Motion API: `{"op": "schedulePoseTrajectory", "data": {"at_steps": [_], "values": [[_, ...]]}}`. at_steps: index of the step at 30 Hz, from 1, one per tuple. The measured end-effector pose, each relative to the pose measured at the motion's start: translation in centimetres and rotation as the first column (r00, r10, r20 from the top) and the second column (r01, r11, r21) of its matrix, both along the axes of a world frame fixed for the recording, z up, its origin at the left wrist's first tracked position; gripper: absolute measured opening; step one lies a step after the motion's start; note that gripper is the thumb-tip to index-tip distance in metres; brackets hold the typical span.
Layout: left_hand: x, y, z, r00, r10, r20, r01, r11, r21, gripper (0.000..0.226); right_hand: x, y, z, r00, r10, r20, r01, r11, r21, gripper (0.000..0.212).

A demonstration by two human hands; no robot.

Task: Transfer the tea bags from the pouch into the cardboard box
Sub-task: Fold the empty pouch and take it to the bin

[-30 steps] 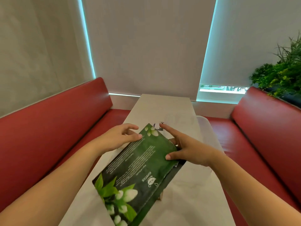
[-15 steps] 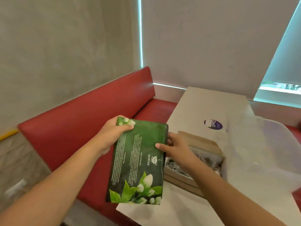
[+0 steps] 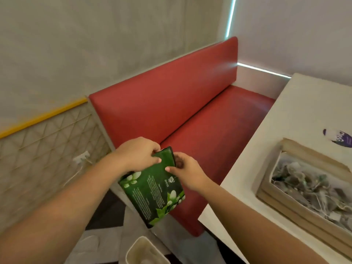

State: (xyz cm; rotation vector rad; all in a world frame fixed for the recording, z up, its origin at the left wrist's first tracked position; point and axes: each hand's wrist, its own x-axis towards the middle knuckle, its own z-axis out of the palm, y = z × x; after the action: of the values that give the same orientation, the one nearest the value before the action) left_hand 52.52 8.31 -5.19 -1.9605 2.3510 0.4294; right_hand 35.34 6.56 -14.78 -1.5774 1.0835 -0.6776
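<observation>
The person is wearing nothing on either arm in view, the left forearm (image 3: 62,210) showing bare from the lower left of the frame and the right forearm (image 3: 257,221) from the lower right, down to the bare left hand (image 3: 137,155) and right hand (image 3: 187,172), with thumbs showing short nails.

Forearms reach forward; left hand (image 3: 137,155) and right hand (image 3: 187,172) pinch the pouch (image 3: 156,195).

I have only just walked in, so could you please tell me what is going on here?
A person holds a green pouch out over the red bench beside the table, left hand and right hand gripping its top end. On the table, the cardboard box lies open with many tea bags inside. A bin stands on the floor below.
</observation>
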Motion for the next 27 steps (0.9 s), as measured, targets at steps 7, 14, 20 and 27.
{"op": "schedulePoseTrajectory", "data": {"at_steps": [7,14,20,27], "values": [[4.8,5.4,-14.1,0.951,0.282,-0.127,-0.280,0.959,0.032,0.017,6.0,4.3,-12.1,0.916,0.101,-0.388,-0.175,0.972,-0.159,0.079],[6.0,10.3,-30.6,0.795,0.589,-0.146,-0.545,0.799,0.254,0.018,5.8,6.6,-26.0,0.623,0.106,-0.775,-0.271,0.959,-0.087,0.072],[6.0,12.4,-43.1,0.622,0.776,-0.106,-0.670,0.598,0.440,0.015,3.6,5.0,-35.1,0.345,0.125,-0.930,-0.321,0.947,0.008,0.087],[5.3,14.3,-51.5,0.298,0.949,-0.105,-0.702,0.292,0.649,0.034,1.8,5.1,-37.7,0.290,0.084,-0.953,-0.443,0.895,-0.056,0.088]]}}
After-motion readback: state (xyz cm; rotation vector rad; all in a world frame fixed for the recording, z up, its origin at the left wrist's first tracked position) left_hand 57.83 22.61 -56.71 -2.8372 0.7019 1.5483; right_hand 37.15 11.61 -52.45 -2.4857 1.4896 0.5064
